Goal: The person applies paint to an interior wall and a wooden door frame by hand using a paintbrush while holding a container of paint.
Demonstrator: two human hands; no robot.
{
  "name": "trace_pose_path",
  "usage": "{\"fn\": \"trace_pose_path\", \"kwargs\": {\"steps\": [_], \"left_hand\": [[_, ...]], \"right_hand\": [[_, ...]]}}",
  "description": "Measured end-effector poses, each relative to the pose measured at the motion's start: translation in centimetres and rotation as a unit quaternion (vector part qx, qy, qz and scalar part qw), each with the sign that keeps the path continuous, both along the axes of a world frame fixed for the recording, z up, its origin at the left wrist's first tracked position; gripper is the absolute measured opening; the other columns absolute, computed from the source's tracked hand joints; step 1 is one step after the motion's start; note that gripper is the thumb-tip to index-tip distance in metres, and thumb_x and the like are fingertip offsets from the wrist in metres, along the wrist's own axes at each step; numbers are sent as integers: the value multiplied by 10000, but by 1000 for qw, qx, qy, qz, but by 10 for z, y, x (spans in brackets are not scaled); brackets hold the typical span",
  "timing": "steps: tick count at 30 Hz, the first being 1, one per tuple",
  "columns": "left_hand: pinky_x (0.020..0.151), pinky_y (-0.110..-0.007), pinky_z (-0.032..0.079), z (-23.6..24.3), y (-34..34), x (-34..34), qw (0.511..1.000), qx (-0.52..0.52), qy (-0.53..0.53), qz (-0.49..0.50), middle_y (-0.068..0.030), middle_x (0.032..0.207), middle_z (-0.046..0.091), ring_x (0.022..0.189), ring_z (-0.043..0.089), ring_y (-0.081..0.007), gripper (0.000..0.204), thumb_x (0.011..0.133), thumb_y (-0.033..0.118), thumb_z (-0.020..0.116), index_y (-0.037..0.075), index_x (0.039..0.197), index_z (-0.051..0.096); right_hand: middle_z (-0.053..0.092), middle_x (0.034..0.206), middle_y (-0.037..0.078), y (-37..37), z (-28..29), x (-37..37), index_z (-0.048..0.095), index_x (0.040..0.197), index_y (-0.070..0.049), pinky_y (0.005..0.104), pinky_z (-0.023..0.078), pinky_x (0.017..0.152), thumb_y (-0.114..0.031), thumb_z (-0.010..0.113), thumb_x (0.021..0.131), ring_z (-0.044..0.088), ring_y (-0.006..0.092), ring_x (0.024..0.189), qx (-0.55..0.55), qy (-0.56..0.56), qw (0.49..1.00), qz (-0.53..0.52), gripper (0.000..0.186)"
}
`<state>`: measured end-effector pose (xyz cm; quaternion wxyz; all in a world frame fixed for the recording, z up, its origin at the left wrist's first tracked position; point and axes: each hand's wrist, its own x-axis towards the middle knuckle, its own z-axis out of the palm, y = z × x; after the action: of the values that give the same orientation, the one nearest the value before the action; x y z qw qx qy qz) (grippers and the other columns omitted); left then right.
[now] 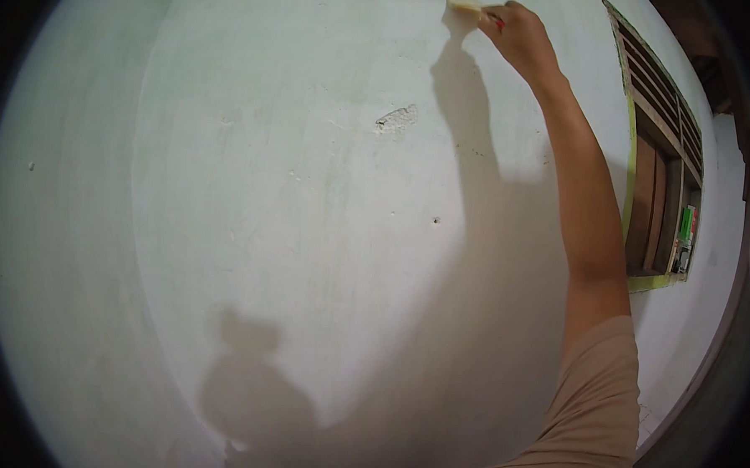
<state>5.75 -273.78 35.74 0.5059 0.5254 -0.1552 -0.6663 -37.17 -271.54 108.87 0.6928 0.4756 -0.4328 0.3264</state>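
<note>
Fingers (pixel 514 9) of the right hand (pixel 524 38), the left hand unseen, are closed on a brush (pixel 464 3) far up the wall (pixel 308 223), right of a chipped patch (pixel 398 118) whose rough edge could flake if brushed across.

Tan short sleeve (pixel 590 394), softly creased, hem (pixel 598 334) near the elbow (pixel 599 281), bare forearm (pixel 585 172), bare right hand (pixel 524 40).

Wall (pixel 270 146) now, matt painted plaster, mostly smooth; chipped patch (pixel 397 119) upper centre, rough, crumbly! Brush (pixel 463 3) up top, pale matt bristles. Lower right, sleeve (pixel 594 394), creased matt cloth. Far right, window panel (pixel 647 196), dull wood.
</note>
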Motion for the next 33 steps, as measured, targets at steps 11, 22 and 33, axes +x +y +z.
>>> {"fn": "trace_pose_path", "kwargs": {"steps": [11,22,33], "left_hand": [[411,-273,320,-8,-4,-8,998,21,50,-8,25,546,442,426,364,-114,484,957,565,491,113,791,547],[404,-290,329,-56,6,19,998,50,44,19,1,577,485,435,405,-122,431,970,508,471,139,750,517],[412,-272,351,-104,19,39,998,55,13,22,-11,608,527,462,444,-127,400,970,488,470,132,813,562]], "right_hand": [[637,677,72,12,58,-5,689,868,3,280,406,439,-211,487,956,508,109,483,-32,-178,870,458,307],[694,888,206,-59,92,5,647,1009,-27,422,518,694,-249,514,914,670,324,812,-128,-164,919,336,275],[694,951,191,-7,-2,43,632,1099,-59,464,501,817,-337,478,907,663,368,886,-7,-212,967,138,371]]}}
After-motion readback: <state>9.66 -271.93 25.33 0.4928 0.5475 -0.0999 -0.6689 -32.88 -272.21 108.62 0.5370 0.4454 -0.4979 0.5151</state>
